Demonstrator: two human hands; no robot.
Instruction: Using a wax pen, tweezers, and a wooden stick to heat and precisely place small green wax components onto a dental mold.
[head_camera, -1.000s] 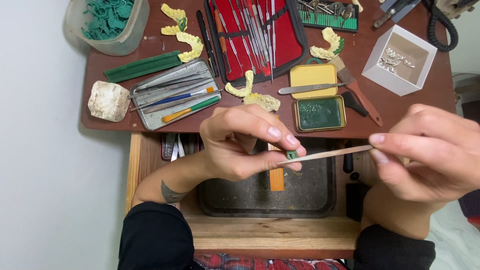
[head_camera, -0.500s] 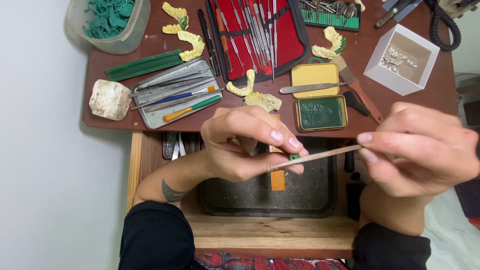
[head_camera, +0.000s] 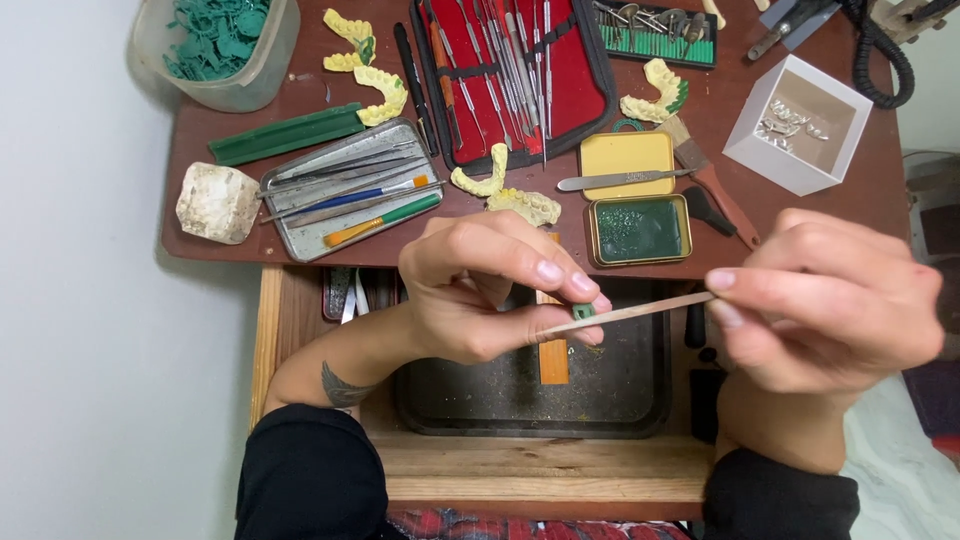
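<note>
Over the dark tray (head_camera: 640, 400): small green wax piece (head_camera: 584, 311), light and likely fragile, pinched in left hand (head_camera: 480, 290) fingertips; thin stiff stick (head_camera: 630, 314) pinched at far end by right hand (head_camera: 830, 300).

Small green piece (head_camera: 584, 311) against thin stick (head_camera: 640, 312)

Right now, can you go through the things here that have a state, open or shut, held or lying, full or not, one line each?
Left hand: pinching a small green piece.
Right hand: gripping a thin stick, its tip at the green piece.
Red tool case: open, instruments strapped in.
Green tin: open, its yellow lid lying beside it.
Metal tray: uncovered, brushes inside.
White box: open, small metal parts inside.
Drawer: pulled out.
</note>
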